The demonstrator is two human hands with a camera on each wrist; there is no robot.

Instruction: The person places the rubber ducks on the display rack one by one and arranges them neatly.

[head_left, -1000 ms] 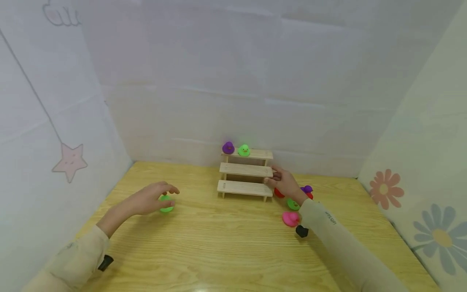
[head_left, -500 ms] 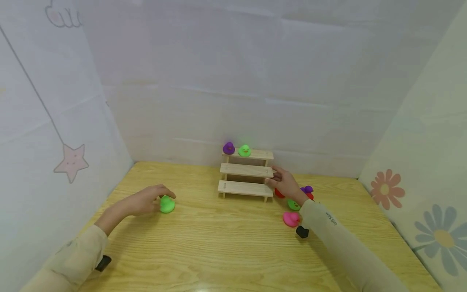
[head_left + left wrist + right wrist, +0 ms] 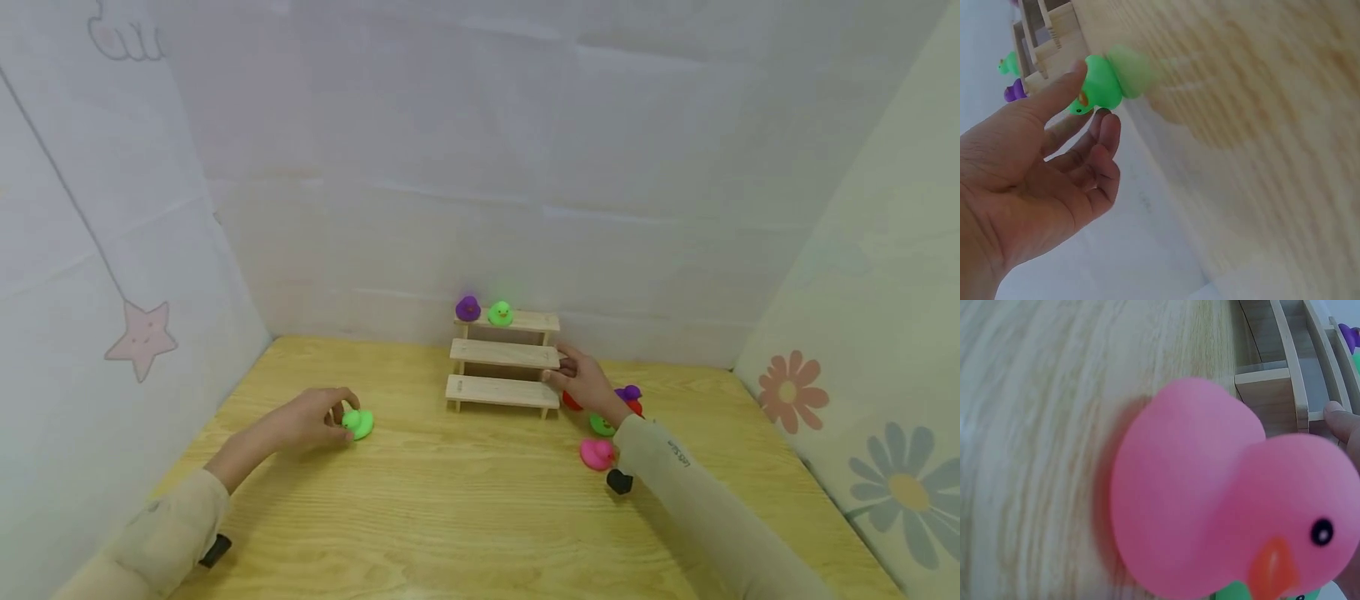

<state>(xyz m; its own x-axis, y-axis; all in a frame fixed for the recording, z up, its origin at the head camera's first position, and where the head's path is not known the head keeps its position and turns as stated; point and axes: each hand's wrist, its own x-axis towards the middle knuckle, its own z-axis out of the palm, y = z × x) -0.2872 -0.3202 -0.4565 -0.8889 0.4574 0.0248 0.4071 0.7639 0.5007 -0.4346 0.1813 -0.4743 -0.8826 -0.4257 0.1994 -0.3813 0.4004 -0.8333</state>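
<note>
On the left side of the table, my left hand [image 3: 311, 417] pinches a green rubber duck [image 3: 360, 424] between thumb and fingers. The left wrist view shows the thumb along one side of that green duck [image 3: 1102, 84] and fingertips at its other side, close over the wood. A three-step wooden display stand [image 3: 504, 390] stands at the back centre. My right hand [image 3: 588, 382] grips its right end at the middle step, and the thumb tip shows against the frame in the right wrist view. On the top step sit a purple duck [image 3: 468, 309] and another green duck [image 3: 500, 314].
Right of the stand, partly under my right forearm, are a pink duck [image 3: 597, 454], a green duck [image 3: 602, 424], a purple duck [image 3: 630, 392] and red ducks [image 3: 572, 401]. The pink duck fills much of the right wrist view. White cloth walls [image 3: 375, 250] border the table.
My left hand has closed its fingers and thumb on the green duck, which has shifted slightly right. My right hand stays at the stand.
</note>
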